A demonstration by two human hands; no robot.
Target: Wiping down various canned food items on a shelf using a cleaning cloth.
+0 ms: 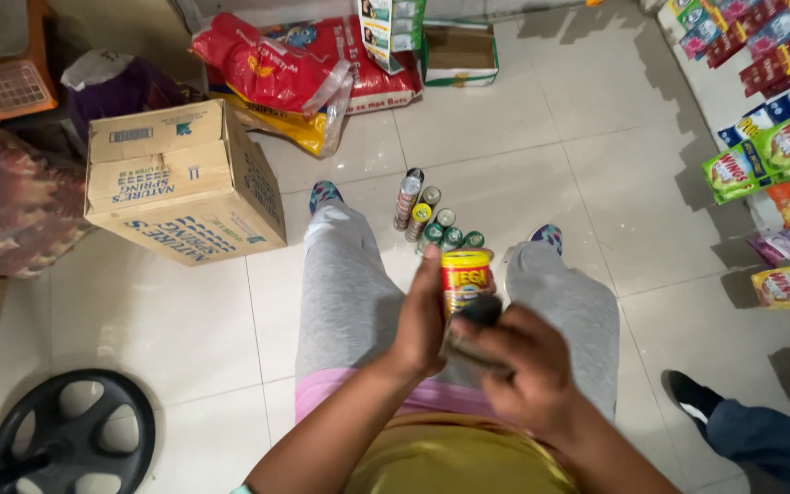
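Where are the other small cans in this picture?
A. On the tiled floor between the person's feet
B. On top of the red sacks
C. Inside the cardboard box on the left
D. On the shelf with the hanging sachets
A: the row of small cans stands on the tiled floor between the two feet, ahead of the red and yellow can that the left hand holds.

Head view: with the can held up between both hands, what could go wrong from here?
1. The red and yellow can is held over the row of small cans on the floor; if the left hand slips, it could knock them over.
2. The right hand presses a dark object against the can, possibly loosening the grip.
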